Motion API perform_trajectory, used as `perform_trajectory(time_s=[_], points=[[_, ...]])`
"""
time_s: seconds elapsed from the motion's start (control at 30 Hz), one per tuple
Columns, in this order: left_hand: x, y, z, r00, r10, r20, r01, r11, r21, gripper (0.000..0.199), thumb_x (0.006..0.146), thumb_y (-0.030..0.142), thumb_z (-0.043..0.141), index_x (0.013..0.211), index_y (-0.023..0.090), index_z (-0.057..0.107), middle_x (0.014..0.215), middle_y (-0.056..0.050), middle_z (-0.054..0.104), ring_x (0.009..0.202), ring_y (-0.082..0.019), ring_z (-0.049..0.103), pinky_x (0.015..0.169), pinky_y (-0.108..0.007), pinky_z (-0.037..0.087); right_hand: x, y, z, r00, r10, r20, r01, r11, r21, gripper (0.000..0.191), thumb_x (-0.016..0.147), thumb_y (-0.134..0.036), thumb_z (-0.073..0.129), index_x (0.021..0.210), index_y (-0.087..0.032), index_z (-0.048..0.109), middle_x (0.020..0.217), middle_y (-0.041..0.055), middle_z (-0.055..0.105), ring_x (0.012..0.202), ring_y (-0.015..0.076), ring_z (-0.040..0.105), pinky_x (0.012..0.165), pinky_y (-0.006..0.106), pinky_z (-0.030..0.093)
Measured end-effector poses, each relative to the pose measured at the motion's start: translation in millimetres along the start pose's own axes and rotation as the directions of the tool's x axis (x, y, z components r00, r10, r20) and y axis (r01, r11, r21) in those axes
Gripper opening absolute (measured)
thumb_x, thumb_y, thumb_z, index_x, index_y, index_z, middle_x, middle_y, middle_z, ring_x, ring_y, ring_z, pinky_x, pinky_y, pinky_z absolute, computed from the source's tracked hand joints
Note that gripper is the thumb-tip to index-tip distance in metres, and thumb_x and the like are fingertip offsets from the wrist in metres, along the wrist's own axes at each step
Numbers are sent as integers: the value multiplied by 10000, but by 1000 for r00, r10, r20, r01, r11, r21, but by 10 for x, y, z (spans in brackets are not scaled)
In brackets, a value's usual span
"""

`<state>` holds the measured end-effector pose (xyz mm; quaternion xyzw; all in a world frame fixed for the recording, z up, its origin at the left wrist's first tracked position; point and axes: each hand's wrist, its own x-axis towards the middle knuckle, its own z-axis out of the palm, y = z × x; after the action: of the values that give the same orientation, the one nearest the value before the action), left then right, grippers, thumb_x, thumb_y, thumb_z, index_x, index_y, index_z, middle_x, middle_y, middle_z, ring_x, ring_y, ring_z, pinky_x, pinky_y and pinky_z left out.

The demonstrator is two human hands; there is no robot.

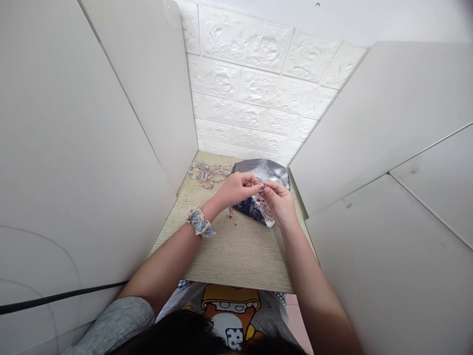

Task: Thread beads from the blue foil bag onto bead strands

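Note:
My left hand (242, 188) and my right hand (280, 201) meet at the fingertips above an open bag (251, 209). Both are closed in a pinch on something too small to make out, perhaps with a bead between them. The bag is dark blue with a silvery inside and holds red and clear beads (263, 206). Strings of multicoloured beads (209, 172) lie at the back left of the wooden table. A short beaded piece with a red bead (230, 214) shows just below my left hand. A blue and white scrunchie (200, 222) is round my left wrist.
The wooden table (236, 261) is narrow. White panels (148, 98) rise on its left and more panels (369, 148) on its right. A white brick-patterned wall (254, 88) stands behind it. A black cable (62, 297) runs at the lower left.

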<state>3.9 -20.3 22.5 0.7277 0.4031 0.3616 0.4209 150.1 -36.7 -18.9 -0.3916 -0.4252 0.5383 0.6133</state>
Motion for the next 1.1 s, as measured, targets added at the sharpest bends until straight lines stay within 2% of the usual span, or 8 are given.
perform_trajectory(time_s=[0.3,0.57,0.77,1.1], points=[[-2,22,-6,1000,-11,3,11,1000,-13,228,667,351,490,672,134,559,477,53,359,445,-44,271,434,-186,205,-1,11,9,999,-37,24,39,995,-96,162,576,-274,693,718,-220,638,686,-20,625,643,88,570,655,241,472],[9,-38,-16,999,-16,28,15,1000,24,219,672,344,485,659,136,553,492,46,358,452,-45,279,426,-184,198,-25,-33,47,998,-55,-5,53,980,-192,151,577,-252,681,712,-204,633,701,-12,626,660,93,574,640,237,468],[9,-44,-9,1000,-21,20,20,998,57,236,669,360,487,636,136,551,477,51,342,444,-40,264,424,-182,185,-26,-35,50,999,-54,-9,51,982,-181,159,579,-256,679,718,-203,626,690,-17,617,647,86,570,638,233,466],[13,-26,-11,999,-31,12,31,999,12,231,665,345,481,661,130,564,480,49,351,445,-44,271,427,-184,196,-35,-57,72,999,-54,-2,52,982,-183,146,589,-245,667,714,-193,613,675,-16,603,629,77,559,622,224,460]])
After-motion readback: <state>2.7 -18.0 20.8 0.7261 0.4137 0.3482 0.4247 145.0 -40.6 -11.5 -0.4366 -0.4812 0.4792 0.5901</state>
